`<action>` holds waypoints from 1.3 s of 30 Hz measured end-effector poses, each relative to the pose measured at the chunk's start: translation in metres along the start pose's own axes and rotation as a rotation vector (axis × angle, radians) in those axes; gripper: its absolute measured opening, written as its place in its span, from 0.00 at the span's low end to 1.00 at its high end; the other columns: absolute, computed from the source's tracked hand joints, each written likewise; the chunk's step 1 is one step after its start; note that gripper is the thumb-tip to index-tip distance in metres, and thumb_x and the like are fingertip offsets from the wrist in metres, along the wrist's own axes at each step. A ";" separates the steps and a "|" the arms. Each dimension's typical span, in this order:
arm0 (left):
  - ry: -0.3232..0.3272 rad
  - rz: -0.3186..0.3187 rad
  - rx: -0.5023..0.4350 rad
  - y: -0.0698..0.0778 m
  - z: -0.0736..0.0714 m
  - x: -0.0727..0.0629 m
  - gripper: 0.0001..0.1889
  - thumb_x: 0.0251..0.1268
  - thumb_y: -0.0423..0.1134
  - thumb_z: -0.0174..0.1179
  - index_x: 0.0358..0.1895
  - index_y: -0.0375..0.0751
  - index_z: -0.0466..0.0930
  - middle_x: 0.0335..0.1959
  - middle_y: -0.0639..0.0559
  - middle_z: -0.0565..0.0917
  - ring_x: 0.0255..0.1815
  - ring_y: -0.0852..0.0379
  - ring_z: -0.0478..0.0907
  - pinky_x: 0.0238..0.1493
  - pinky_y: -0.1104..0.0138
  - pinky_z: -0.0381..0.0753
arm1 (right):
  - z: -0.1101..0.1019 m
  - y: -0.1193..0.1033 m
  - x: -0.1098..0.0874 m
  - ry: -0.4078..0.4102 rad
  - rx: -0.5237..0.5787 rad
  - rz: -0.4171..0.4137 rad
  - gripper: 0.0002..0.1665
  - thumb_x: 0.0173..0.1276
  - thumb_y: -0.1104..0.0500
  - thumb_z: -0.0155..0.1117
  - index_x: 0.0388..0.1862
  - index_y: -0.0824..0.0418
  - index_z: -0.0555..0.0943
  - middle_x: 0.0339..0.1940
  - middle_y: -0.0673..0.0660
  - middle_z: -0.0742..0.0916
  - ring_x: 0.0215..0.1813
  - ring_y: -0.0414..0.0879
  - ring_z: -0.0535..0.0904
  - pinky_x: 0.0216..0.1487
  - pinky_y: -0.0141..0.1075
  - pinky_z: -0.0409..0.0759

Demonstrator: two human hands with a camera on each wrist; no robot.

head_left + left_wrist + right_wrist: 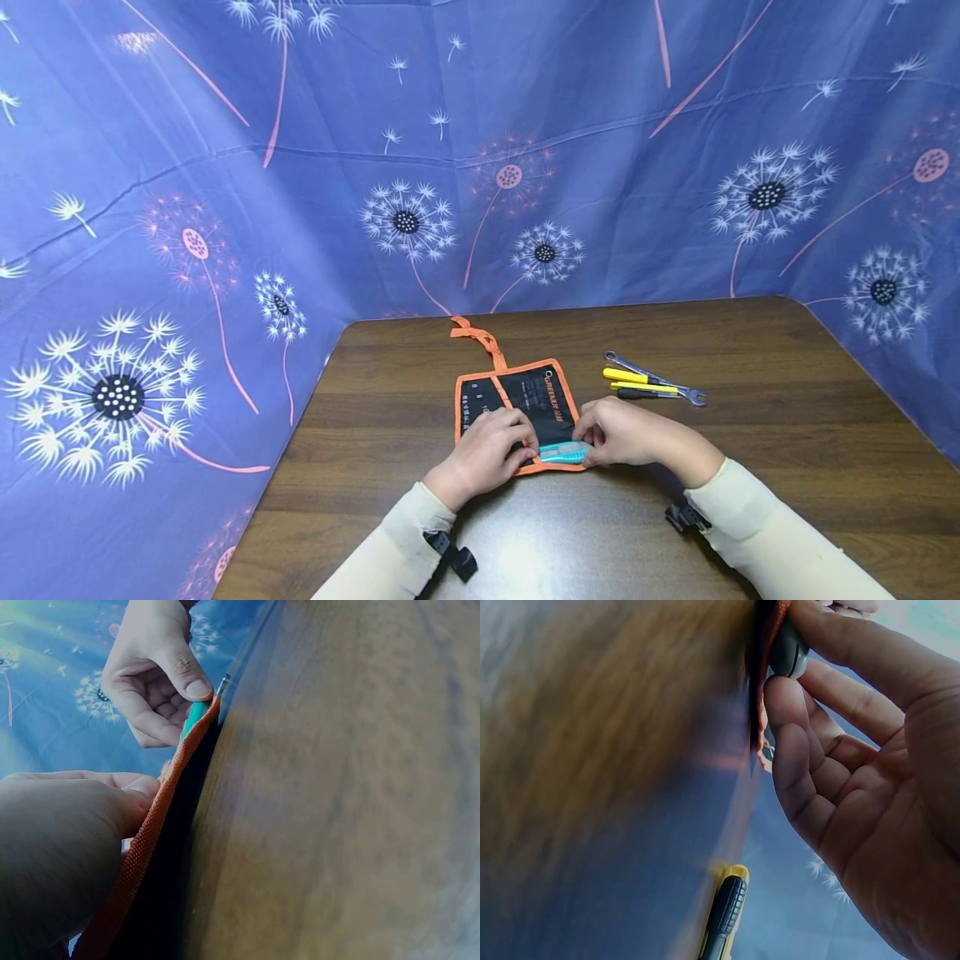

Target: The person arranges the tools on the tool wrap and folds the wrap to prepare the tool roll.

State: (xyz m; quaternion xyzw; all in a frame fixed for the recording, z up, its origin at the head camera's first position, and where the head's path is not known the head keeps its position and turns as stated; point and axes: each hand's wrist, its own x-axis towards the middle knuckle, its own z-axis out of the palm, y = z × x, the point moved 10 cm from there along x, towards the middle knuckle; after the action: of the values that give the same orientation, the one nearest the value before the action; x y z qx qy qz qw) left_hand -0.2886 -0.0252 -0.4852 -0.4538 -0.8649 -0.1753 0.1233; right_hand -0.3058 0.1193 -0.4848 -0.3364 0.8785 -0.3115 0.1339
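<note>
A black tool pouch with orange trim lies spread on the table. Across its lower right part lies a teal utility knife. My right hand pinches the knife's right end between thumb and fingers; the right wrist view shows that rounded knife end close to the orange edge. With thumb and fingertips, my left hand pinches the pouch's orange binding near the knife's left end. In the left wrist view, the orange edge stands between the left hand and the table, hiding most of the knife.
Beyond the right hand lie a combination wrench and yellow-and-black handled tools, partly crossing each other. Orange ties stretch from the pouch toward the back of the wooden table. A blue dandelion-print cloth hangs behind.
</note>
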 end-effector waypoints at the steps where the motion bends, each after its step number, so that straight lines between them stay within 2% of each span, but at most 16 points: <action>1: 0.000 0.000 -0.001 0.000 0.000 0.000 0.05 0.73 0.45 0.68 0.38 0.61 0.83 0.42 0.69 0.75 0.49 0.67 0.75 0.44 0.68 0.73 | 0.000 0.000 0.001 -0.001 0.000 0.001 0.12 0.58 0.60 0.83 0.40 0.53 0.90 0.33 0.49 0.82 0.31 0.36 0.79 0.32 0.33 0.81; 14: -0.003 -0.008 -0.009 -0.002 0.002 -0.001 0.04 0.74 0.46 0.68 0.38 0.61 0.82 0.43 0.70 0.74 0.50 0.67 0.74 0.45 0.68 0.73 | 0.004 -0.006 0.005 -0.001 -0.015 -0.011 0.11 0.59 0.61 0.82 0.38 0.53 0.89 0.35 0.49 0.82 0.30 0.36 0.78 0.31 0.32 0.80; 23: -0.019 -0.018 -0.002 -0.002 0.004 0.000 0.04 0.74 0.48 0.67 0.38 0.63 0.82 0.43 0.71 0.74 0.51 0.67 0.75 0.47 0.67 0.74 | 0.007 -0.009 0.009 -0.012 -0.041 -0.020 0.11 0.59 0.61 0.82 0.39 0.52 0.89 0.33 0.48 0.82 0.34 0.41 0.79 0.34 0.33 0.79; 32: -0.009 -0.008 -0.005 0.001 0.002 0.000 0.05 0.73 0.47 0.68 0.38 0.62 0.82 0.43 0.70 0.74 0.50 0.67 0.75 0.47 0.67 0.74 | 0.010 -0.014 0.012 -0.019 -0.047 -0.031 0.11 0.59 0.62 0.82 0.39 0.54 0.90 0.32 0.48 0.81 0.33 0.41 0.79 0.33 0.32 0.79; 39: -0.005 0.000 -0.010 0.002 0.001 0.000 0.04 0.73 0.47 0.68 0.38 0.61 0.83 0.43 0.69 0.75 0.50 0.66 0.75 0.46 0.67 0.74 | 0.013 -0.014 0.016 -0.022 -0.044 -0.042 0.11 0.58 0.62 0.82 0.37 0.52 0.89 0.31 0.48 0.82 0.31 0.37 0.79 0.32 0.32 0.79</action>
State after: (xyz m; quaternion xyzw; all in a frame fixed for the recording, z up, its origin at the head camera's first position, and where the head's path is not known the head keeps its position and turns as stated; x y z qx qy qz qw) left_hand -0.2873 -0.0239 -0.4861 -0.4547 -0.8644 -0.1784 0.1190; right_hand -0.3046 0.0945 -0.4857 -0.3611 0.8764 -0.2912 0.1293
